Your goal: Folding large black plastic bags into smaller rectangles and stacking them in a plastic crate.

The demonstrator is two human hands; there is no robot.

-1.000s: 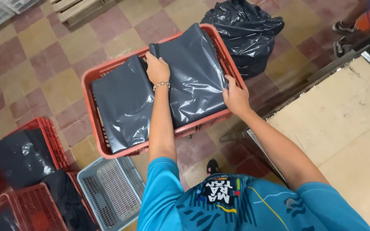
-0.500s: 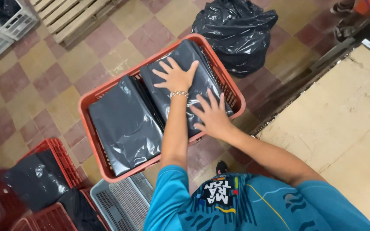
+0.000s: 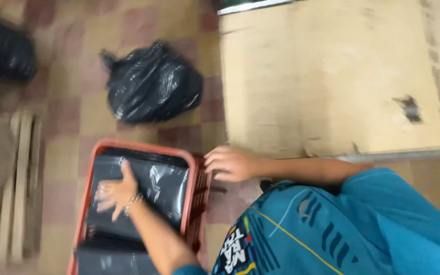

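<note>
At the bottom of the view, closest to the camera, is the person's teal shirt (image 3: 332, 224) with dark stripes. From it both bare arms go out toward a red plastic crate (image 3: 192, 196) on the tiled floor (image 3: 67, 102). The left hand (image 3: 115, 191), with a thin bracelet (image 3: 131, 202) at the wrist, lies flat with the fingers spread on a dark grey plastic package (image 3: 159, 186) inside the crate; it presses on the package and closes on nothing. A second grey package (image 3: 110, 259) shows at the near edge of the crate, partly under the forearm. The right hand (image 3: 230, 164) is at the right rim of the crate with the fingers loosely curled. I cannot tell if it grips the rim or only rests beside it, because the picture is blurred by motion.

To the left of the crate lies a wooden pallet (image 3: 11, 188). Beyond the crate a filled black bag (image 3: 151, 84) sits on the floor, well apart from it, and a pale worn worktop (image 3: 332, 76) fills the right side, its near edge just beyond the right hand.

In my judgement the smooth packages can slide over each other under a flat palm. If the pressing is uneven, the upper one may shift toward one wall or wrinkle. If the crate moves, the curled fingers at the rim could also be pinched against the worktop edge.
</note>
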